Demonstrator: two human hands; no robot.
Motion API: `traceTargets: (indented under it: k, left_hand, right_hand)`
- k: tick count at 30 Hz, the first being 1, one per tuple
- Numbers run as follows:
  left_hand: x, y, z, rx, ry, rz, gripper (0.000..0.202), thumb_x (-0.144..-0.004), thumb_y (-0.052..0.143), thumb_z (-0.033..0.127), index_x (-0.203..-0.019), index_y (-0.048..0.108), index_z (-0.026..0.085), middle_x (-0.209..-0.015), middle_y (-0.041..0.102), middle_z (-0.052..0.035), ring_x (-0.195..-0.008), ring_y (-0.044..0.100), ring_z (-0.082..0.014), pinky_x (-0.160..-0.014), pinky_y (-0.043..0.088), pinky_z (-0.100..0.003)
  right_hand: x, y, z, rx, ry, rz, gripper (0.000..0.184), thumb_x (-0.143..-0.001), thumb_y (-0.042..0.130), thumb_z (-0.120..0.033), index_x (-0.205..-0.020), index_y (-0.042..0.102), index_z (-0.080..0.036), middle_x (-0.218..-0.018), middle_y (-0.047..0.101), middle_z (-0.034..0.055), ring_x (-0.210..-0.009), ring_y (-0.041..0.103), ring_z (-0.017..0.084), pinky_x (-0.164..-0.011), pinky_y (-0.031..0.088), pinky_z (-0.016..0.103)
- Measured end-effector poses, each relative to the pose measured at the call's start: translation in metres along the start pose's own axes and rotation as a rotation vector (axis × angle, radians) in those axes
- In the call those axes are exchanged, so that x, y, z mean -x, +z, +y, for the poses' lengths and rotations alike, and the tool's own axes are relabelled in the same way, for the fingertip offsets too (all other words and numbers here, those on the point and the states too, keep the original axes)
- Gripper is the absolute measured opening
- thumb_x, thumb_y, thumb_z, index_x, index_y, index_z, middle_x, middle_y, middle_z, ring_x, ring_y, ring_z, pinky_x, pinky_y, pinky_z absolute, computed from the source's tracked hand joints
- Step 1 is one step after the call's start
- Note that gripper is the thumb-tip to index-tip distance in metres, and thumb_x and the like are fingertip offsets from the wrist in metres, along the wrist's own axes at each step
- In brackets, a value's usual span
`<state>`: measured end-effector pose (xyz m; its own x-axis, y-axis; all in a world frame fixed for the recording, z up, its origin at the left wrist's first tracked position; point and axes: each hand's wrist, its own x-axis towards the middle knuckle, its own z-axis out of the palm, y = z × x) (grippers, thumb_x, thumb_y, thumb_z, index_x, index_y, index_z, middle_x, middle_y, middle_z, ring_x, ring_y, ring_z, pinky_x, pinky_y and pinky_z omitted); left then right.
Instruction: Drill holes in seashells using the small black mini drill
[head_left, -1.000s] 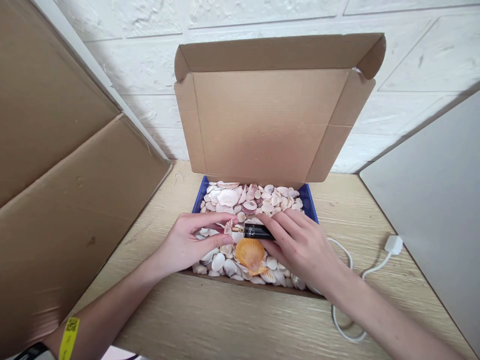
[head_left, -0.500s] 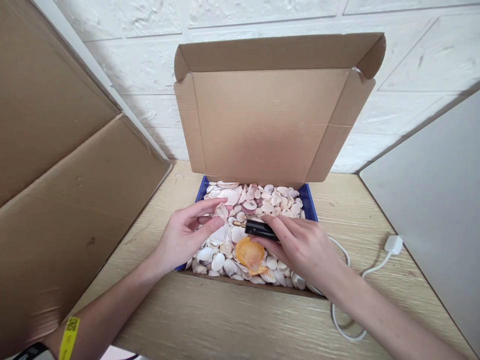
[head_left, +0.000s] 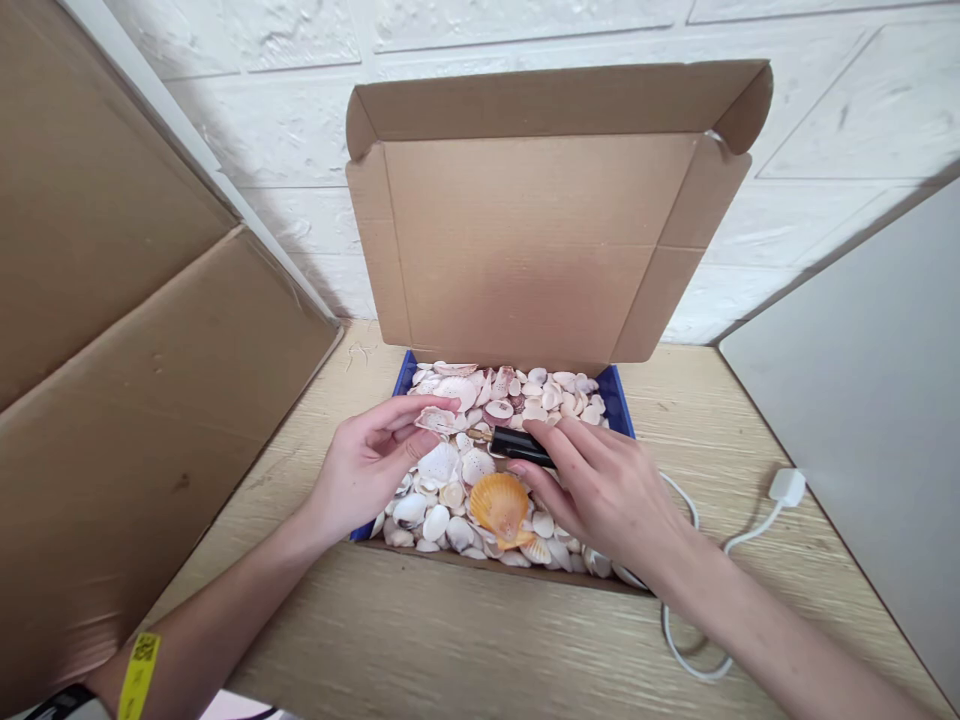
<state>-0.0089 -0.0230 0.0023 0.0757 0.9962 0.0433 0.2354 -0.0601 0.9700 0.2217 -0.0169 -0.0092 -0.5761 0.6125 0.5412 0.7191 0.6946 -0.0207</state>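
Note:
A shallow cardboard box (head_left: 401, 378) with a blue inside lies on the table, filled with several pale seashells (head_left: 551, 395). A large orange scallop shell (head_left: 500, 505) lies near its front. My right hand (head_left: 600, 490) holds a small black tube (head_left: 517, 446) with a gold tip just above the shells. My left hand (head_left: 367, 465) pinches a pale pink shell (head_left: 437, 421) between thumb and fingers, right beside the tube's tip. A yellow band (head_left: 138, 675) is on my left wrist.
The box's lid (head_left: 540, 220) stands upright at the back against a white wall. A big brown cardboard sheet (head_left: 127, 330) leans at the left. A grey panel (head_left: 862, 400) stands at the right. A white cable with a plug (head_left: 786, 490) lies right of the box.
My left hand let go of the tube's tip, moved back and picked up a pale shell. My right hand shifted the tube slightly farther into the box.

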Motion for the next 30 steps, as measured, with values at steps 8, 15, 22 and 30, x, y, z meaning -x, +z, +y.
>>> traceTargets:
  k: [8, 15, 22, 30]
  left_hand:
    - [-0.0003, 0.0003, 0.0027, -0.021, 0.002, -0.012, 0.019, -0.081, 0.068, 0.024, -0.099, 0.071, 0.019, -0.108, 0.075, -0.006, -0.1, 0.07, -0.0207, -0.087, 0.056, -0.027]
    - [0.0005, 0.0007, 0.0029, -0.049, 0.003, -0.015, 0.021, -0.081, 0.069, 0.027, -0.099, 0.072, 0.018, -0.106, 0.075, -0.0073, -0.098, 0.071, -0.0226, -0.084, 0.058, -0.029]
    - [0.0008, -0.0006, 0.001, -0.116, 0.023, -0.014, 0.026, -0.079, 0.069, 0.028, -0.101, 0.073, 0.015, -0.101, 0.077, -0.008, -0.086, 0.073, -0.021, -0.075, 0.059, -0.027]
    - [0.0008, -0.0005, -0.0027, -0.094, 0.01, -0.049, 0.028, -0.071, 0.075, 0.025, -0.097, 0.075, 0.016, -0.097, 0.078, -0.0059, -0.083, 0.074, -0.0218, -0.076, 0.061, -0.029]
  right_hand:
    - [0.0018, 0.0021, 0.0013, 0.008, -0.001, 0.004, 0.029, -0.096, 0.046, -0.037, -0.099, 0.058, -0.012, -0.07, 0.06, 0.0025, -0.059, 0.055, 0.013, -0.054, 0.039, 0.026]
    - [0.0017, 0.001, 0.0013, 0.009, 0.013, -0.013, 0.029, -0.096, 0.045, -0.037, -0.099, 0.059, -0.012, -0.07, 0.059, 0.0025, -0.06, 0.054, 0.014, -0.055, 0.039, 0.026]
    - [0.0033, 0.0014, 0.0031, -0.005, 0.017, 0.043, 0.028, -0.092, 0.055, -0.034, -0.107, 0.06, -0.011, -0.077, 0.062, 0.0055, -0.069, 0.055, 0.017, -0.063, 0.043, 0.028]
    - [0.004, -0.0005, 0.0084, -0.022, -0.023, 0.146, 0.031, -0.09, 0.056, -0.02, -0.12, 0.055, -0.016, -0.094, 0.065, 0.0095, -0.082, 0.055, 0.02, -0.072, 0.048, 0.035]
